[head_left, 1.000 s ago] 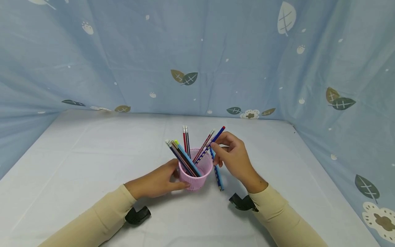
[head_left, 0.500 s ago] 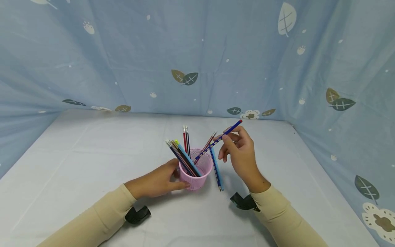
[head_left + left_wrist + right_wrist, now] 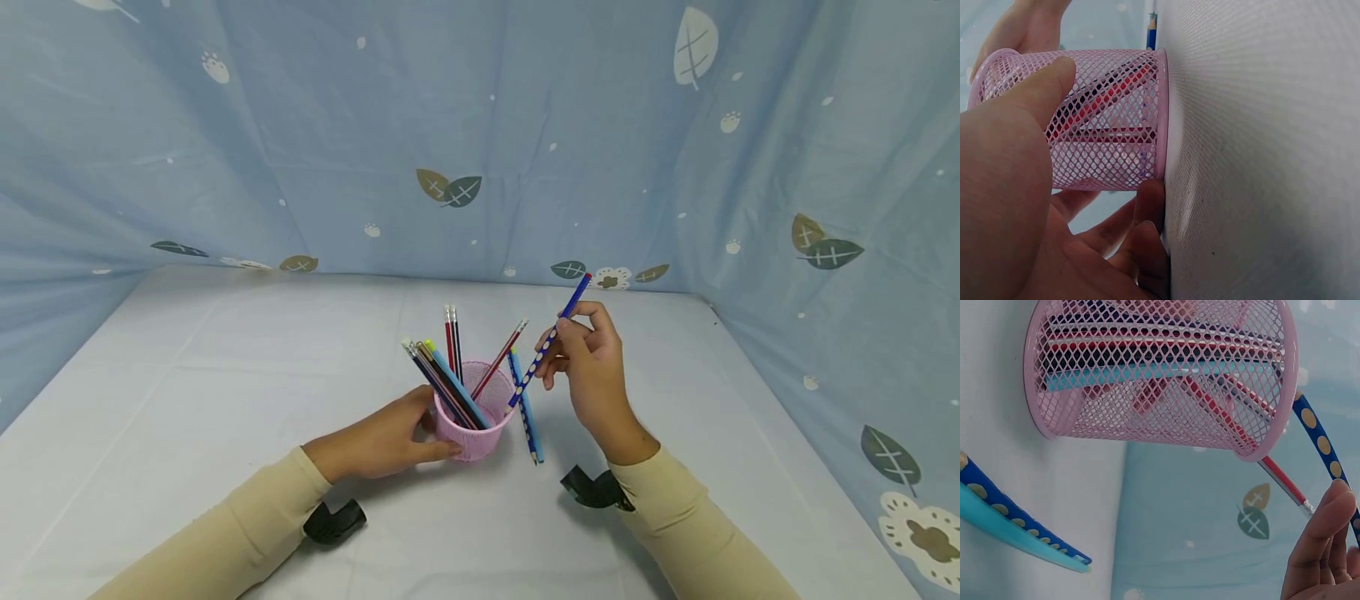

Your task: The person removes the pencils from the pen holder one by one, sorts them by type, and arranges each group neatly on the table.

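Note:
A pink mesh pencil cup (image 3: 474, 446) stands upright on the white table, with several pencils leaning inside it. My left hand (image 3: 386, 437) holds the cup's near left side, thumb along its front and fingers around behind. Between the thumb and fingers of my right hand (image 3: 596, 371) is a dark blue pencil (image 3: 546, 346) with pale round dimples and a red end. It slants down to the left, its lower tip right at the cup's right rim; in the right wrist view this blue pencil (image 3: 1324, 445) shows outside the mesh, by the rim.
Right beside the cup, a second dimpled blue pencil (image 3: 1019, 515) and a light blue pencil (image 3: 1004, 528) lie together on the table (image 3: 225, 375). A blue leaf-print curtain (image 3: 315, 125) hangs behind the table and along its sides. Each wrist carries a black mount.
My right hand has drawn the dimpled blue pencil up and right, out of the cup. The pencil has turned steeper, its tip now at the right rim. My left hand stays put.

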### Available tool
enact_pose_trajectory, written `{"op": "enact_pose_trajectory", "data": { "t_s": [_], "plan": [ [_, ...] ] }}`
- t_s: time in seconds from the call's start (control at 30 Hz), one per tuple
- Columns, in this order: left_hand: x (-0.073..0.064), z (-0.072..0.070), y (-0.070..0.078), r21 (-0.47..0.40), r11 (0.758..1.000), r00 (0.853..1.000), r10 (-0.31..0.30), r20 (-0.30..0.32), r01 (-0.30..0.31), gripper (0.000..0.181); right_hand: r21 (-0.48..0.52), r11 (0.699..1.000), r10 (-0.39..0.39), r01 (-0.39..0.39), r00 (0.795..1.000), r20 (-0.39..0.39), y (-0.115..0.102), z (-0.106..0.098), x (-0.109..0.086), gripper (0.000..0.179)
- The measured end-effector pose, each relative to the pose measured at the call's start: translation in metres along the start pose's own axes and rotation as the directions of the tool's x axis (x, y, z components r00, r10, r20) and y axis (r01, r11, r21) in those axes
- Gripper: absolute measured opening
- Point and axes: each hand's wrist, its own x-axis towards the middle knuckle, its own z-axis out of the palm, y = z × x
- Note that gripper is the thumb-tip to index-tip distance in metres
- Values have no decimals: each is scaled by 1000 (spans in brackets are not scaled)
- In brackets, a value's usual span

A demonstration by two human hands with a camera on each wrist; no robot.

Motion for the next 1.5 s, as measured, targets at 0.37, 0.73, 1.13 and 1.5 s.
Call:
{"op": "enact_pose_trajectory", "data": {
  "t_s": [0.37,0.73,1.13,1.5],
  "plan": [
    [0,0,-2,10,1000,1000,-2,-3,2,70,154,976,168,-155,983,-75,-4,-1,4,15],
    [0,1,-4,-2,1000,1000,0,-8,0,67,98,960,270,-264,961,-63,0,2,8,16],
    [0,1,-3,-8,1000,1000,5,-8,-5,68,-11,919,395,-395,919,4,18,0,12,25],
    [-1,1,0,1,1000,1000,10,-10,-10,70,-58,899,438,-434,891,119,29,-4,13,31]
  ]
}}
